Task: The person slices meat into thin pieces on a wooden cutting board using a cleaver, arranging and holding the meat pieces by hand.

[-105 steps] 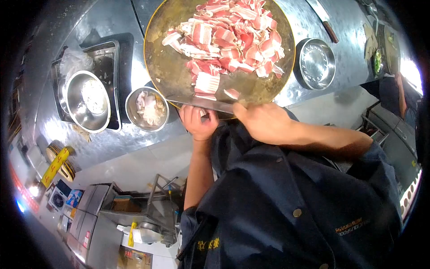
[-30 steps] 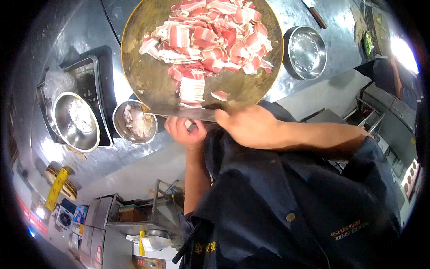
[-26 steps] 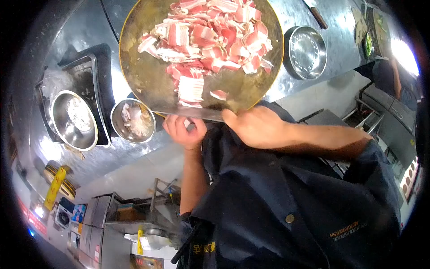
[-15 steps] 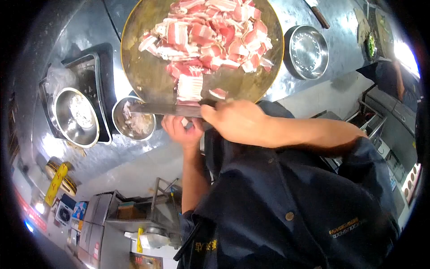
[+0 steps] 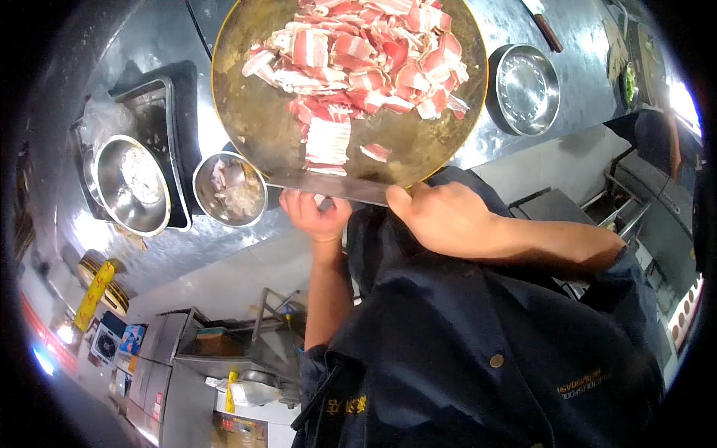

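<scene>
A cleaver [image 5: 336, 186] is gripped in my right hand [image 5: 448, 218], its long blade lying across the near edge of the round chopping board [image 5: 250, 123]. My left hand [image 5: 315, 215] is curled just behind the blade, fingers closed around a pale-ended piece of pork belly [image 5: 323, 201], mostly hidden by fingers and blade. Beyond the blade, a neat row of thin pork belly slices [image 5: 327, 142] lies on the board. A large heap of sliced pork belly [image 5: 366, 56] covers the board's far part. One loose slice [image 5: 375, 152] rests to the right of the row.
Left of the board stand a small metal bowl [image 5: 230, 188] with meat scraps and a larger bowl [image 5: 133, 185] by a black tray [image 5: 181, 142]. Right of it are a metal basin [image 5: 526, 89] and a wooden-handled tool [image 5: 547, 33]. Another person's arm [image 5: 674, 145] shows far right.
My right hand has drawn the cleaver to the right, so its tip no longer reaches over the small bowl. My left hand keeps its place by the board's edge. The view has shifted slightly.
</scene>
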`<action>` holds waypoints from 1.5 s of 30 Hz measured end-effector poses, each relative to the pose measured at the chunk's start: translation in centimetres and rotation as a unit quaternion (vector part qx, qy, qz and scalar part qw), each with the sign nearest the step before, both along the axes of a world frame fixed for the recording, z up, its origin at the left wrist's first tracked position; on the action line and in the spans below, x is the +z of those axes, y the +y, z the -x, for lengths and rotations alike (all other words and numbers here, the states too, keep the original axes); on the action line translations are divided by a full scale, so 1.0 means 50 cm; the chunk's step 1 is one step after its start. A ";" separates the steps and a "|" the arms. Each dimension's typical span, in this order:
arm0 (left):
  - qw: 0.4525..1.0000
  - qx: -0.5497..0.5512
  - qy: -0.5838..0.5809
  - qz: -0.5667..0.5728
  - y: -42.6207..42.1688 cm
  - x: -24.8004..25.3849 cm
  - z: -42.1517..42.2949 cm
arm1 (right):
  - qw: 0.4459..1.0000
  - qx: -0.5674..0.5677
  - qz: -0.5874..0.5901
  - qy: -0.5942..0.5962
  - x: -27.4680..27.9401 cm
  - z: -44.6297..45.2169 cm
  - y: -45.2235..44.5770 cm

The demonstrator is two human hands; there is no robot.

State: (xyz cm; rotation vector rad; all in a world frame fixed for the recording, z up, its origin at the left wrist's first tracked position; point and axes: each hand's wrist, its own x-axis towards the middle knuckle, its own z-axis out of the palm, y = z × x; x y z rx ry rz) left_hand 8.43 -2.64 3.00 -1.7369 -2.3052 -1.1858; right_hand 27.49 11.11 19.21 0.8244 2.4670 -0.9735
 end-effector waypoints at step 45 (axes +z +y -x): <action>0.998 0.042 -0.032 -0.044 -0.013 -0.017 -0.005 | 1.000 0.008 0.005 0.025 0.006 0.000 -0.009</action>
